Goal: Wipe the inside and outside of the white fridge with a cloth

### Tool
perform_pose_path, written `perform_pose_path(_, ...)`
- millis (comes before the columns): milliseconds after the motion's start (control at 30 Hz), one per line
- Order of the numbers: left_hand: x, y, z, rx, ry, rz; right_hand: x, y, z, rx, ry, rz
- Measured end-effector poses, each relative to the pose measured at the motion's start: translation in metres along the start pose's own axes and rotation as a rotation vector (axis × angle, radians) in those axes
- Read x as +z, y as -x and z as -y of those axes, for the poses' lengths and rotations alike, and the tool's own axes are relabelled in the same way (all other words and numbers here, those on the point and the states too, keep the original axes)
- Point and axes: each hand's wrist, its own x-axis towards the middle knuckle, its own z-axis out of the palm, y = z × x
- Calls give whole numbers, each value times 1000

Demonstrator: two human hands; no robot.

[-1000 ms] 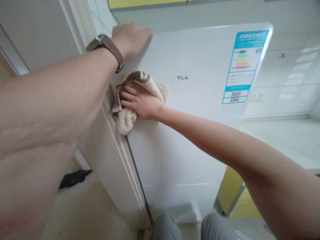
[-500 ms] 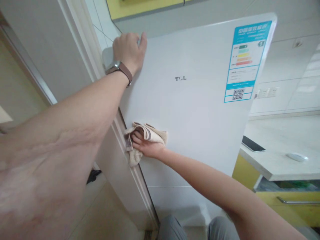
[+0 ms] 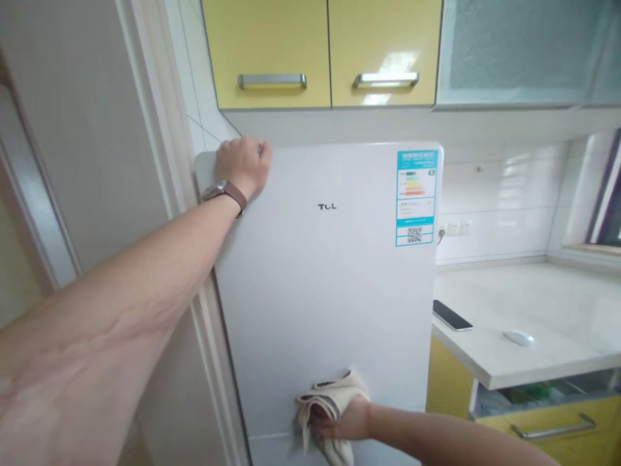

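Note:
My left hand (image 3: pixel 244 165), with a brown-strapped watch (image 3: pixel 226 191) on its wrist, is closed at the upper left corner of a white refrigerator door (image 3: pixel 310 285). Its knuckles rise just over the top edge; the fingertips are hidden. Lower on the same door, my right hand (image 3: pixel 350 419) presses a folded beige cloth (image 3: pixel 347 391) with dark stripes flat to the surface. Part of the cloth hangs under the fingers. The cloth lies near the horizontal seam of the door. A blue and white energy label (image 3: pixel 416 197) is stuck at the upper right.
Yellow cabinets (image 3: pixel 272 45) with metal handles hang above the refrigerator. To the right, a white counter (image 3: pixel 490 359) holds a phone (image 3: pixel 452 316) and a white mouse-like object (image 3: pixel 519 338). A yellow drawer (image 3: pixel 548 433) lies under it. A door frame (image 3: pixel 160 129) borders the left side.
My right hand has moved the cloth down and to the right, away from the door's left edge. My left hand stays at the corner. The view has tilted up, showing more upper cabinets.

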Motion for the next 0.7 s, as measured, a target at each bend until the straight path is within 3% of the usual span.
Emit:
perform_pose_path(67,0,-1,0,11,-2,-21,-34,18,-26,-270,261,13)
perform_pose_path(100,0,-1,1,21,-6,-29,-57,23,-41,-327,381,11)
perform_pose_path(133,0,-2,1,29,-10,-35,-83,26,-56,-299,448,17)
perform_pose_path(233,-2,-3,0,39,-16,-33,-166,28,-104,-32,549,-23)
perform_pose_path(333,-2,-3,-1,44,-14,-20,-247,16,-151,280,594,-310)
perform_pose_path(433,-1,-5,-1,53,3,-33,-322,-18,-192,447,569,-594)
perform_pose_path(467,0,-5,-1,55,11,-38,-346,-35,-203,482,552,-635)
perform_pose_path(600,-1,-6,-1,58,34,-54,-425,-114,-230,524,514,-649)
perform_pose_path(700,-3,-5,-2,71,39,-54,-458,-165,-235,649,505,-538)
